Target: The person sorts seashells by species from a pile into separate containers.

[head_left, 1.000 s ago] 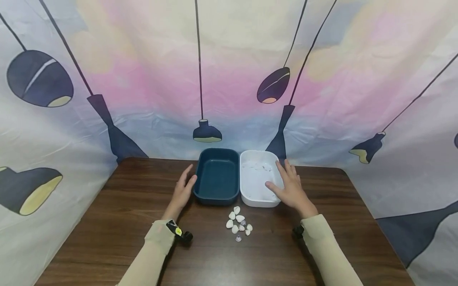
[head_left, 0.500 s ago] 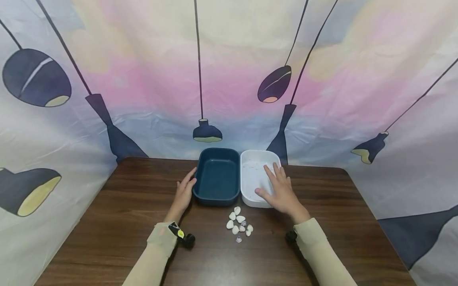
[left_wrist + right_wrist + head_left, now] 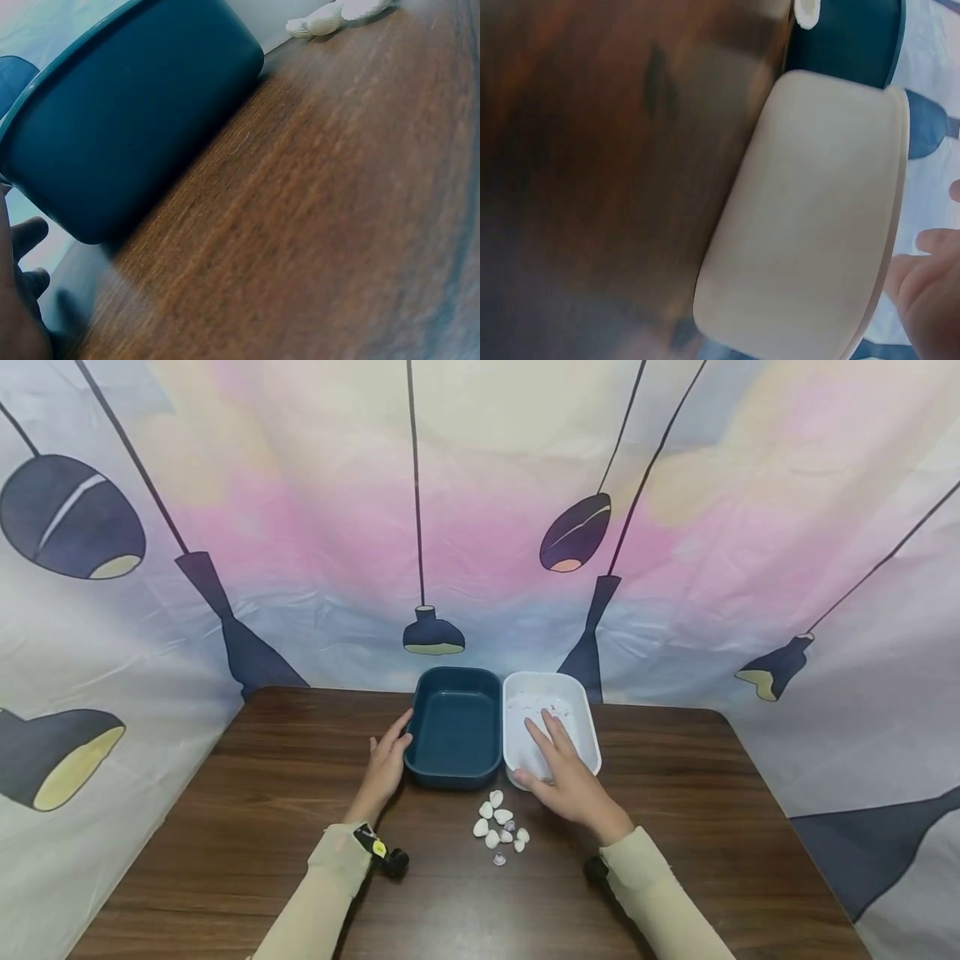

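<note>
My left hand point(image 3: 384, 766) rests flat against the dark blue plastic tub point(image 3: 454, 727); my right hand point(image 3: 567, 777), fingers spread, hovers over the white plastic tub point(image 3: 588, 727).

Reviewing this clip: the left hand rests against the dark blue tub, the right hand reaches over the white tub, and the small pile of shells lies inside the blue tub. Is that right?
Not quite. The shells lie on the table in front of both tubs, not inside the dark blue tub, as the head view shows. The left hand is at the blue tub's side and the right hand reaches over the white tub, as stated.
</note>
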Motion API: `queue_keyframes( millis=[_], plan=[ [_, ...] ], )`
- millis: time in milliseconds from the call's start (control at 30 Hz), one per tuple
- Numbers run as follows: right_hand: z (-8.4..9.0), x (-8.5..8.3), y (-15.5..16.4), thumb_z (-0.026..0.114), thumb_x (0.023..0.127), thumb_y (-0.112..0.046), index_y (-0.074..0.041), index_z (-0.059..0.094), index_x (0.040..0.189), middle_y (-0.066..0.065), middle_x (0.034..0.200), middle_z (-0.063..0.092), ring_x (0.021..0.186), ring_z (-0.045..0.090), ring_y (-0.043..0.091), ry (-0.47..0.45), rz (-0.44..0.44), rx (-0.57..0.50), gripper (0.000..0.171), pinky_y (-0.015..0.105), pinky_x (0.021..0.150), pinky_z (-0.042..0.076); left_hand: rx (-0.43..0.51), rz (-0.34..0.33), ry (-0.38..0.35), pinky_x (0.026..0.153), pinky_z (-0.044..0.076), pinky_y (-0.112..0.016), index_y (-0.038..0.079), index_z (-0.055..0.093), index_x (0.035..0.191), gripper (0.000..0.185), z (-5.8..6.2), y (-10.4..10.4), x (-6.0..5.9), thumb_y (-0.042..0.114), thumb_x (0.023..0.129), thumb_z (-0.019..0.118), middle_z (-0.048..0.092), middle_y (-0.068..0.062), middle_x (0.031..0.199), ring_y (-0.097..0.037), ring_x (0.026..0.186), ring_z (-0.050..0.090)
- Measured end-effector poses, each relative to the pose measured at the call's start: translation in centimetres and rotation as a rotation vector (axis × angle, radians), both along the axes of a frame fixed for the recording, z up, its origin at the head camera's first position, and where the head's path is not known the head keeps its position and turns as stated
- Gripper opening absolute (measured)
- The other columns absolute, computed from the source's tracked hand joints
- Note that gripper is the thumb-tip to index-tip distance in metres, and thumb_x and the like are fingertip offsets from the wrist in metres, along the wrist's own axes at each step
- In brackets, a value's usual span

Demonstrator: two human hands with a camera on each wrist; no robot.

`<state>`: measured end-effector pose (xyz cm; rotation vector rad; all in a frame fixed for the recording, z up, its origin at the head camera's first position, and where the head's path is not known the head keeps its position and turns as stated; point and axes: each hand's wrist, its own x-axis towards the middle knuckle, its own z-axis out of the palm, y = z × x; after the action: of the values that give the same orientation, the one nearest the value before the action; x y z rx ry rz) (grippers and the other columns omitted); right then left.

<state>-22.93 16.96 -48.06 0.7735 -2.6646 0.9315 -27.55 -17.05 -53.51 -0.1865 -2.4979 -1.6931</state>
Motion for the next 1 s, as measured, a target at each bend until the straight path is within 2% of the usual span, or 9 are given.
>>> queue_keyframes(
  millis=[167, 333, 433, 567, 667, 833, 1000],
  plan=[
    [-0.1, 0.7, -0.9, 0.076, 0.098, -0.041, -0.016, 0.034, 0.167, 0.014, 0.175, 0.018, 0.159, 0.023, 0.035, -0.006, 0.055, -0.007, 0.085, 0.059, 0.121, 0.034, -0.007, -0.001, 0.020, 0.126, -0.017, -0.055, 0.016, 0.037, 0.166, 0.052, 0.0, 0.1, -0.1, 0.025, 0.115, 0.037, 0.037, -0.010, 0.169, -0.036, 0.155, 0.034],
    [0.0, 1.7, -1.8, 0.074, 0.099, -0.042, -0.019, 0.034, 0.167, 0.010, 0.175, 0.019, 0.158, 0.028, 0.031, -0.024, 0.087, 0.006, 0.083, 0.057, 0.120, 0.037, -0.019, 0.005, 0.022, 0.126, -0.017, -0.055, 0.017, 0.037, 0.166, 0.052, 0.1, 0.1, -0.1, 0.024, 0.115, 0.038, 0.038, -0.010, 0.168, -0.035, 0.154, 0.036],
    [0.1, 2.3, -2.4, 0.077, 0.098, -0.037, -0.016, 0.041, 0.164, 0.012, 0.173, 0.027, 0.156, 0.032, 0.034, 0.020, 0.123, 0.000, 0.079, 0.057, 0.119, 0.039, -0.023, 0.012, 0.023, 0.126, -0.016, -0.056, 0.016, 0.038, 0.166, 0.052, 0.1, 0.1, -0.2, 0.023, 0.114, 0.039, 0.038, -0.011, 0.168, -0.036, 0.154, 0.036],
    [-0.2, 2.9, -3.0, 0.082, 0.095, -0.027, -0.006, 0.056, 0.152, 0.016, 0.164, 0.043, 0.152, 0.037, 0.042, 0.124, 0.203, -0.004, 0.066, 0.057, 0.118, 0.040, -0.026, 0.012, 0.018, 0.127, -0.016, -0.055, 0.017, 0.037, 0.166, 0.052, 0.0, 0.1, -0.1, 0.023, 0.115, 0.038, 0.038, -0.010, 0.168, -0.035, 0.154, 0.036],
    [-0.3, 3.3, -3.3, 0.082, 0.094, -0.022, -0.004, 0.062, 0.145, 0.016, 0.158, 0.050, 0.148, 0.043, 0.042, 0.150, 0.250, -0.002, 0.057, 0.054, 0.117, 0.043, -0.029, 0.005, 0.016, 0.127, -0.016, -0.054, 0.018, 0.036, 0.166, 0.052, -0.1, 0.0, 0.0, 0.024, 0.115, 0.038, 0.037, -0.008, 0.168, -0.033, 0.154, 0.035],
    [-0.4, 3.3, -3.5, 0.079, 0.097, -0.020, -0.004, 0.066, 0.140, 0.015, 0.151, 0.058, 0.140, 0.056, 0.031, 0.115, 0.292, 0.005, 0.048, 0.047, 0.113, 0.049, -0.031, 0.002, 0.027, 0.127, -0.016, -0.055, 0.018, 0.037, 0.166, 0.052, 0.0, 0.0, 0.0, 0.024, 0.115, 0.038, 0.037, -0.007, 0.168, -0.033, 0.154, 0.036],
    [-0.3, 3.0, -3.6, 0.074, 0.101, -0.021, -0.002, 0.068, 0.136, 0.015, 0.141, 0.065, 0.131, 0.064, 0.026, 0.043, 0.318, 0.075, 0.040, 0.045, 0.108, 0.053, -0.040, 0.003, 0.033, 0.126, -0.016, -0.057, 0.016, 0.036, 0.166, 0.052, -0.1, -0.1, -0.1, 0.023, 0.115, 0.038, 0.037, -0.008, 0.168, -0.035, 0.154, 0.036]
  ],
)
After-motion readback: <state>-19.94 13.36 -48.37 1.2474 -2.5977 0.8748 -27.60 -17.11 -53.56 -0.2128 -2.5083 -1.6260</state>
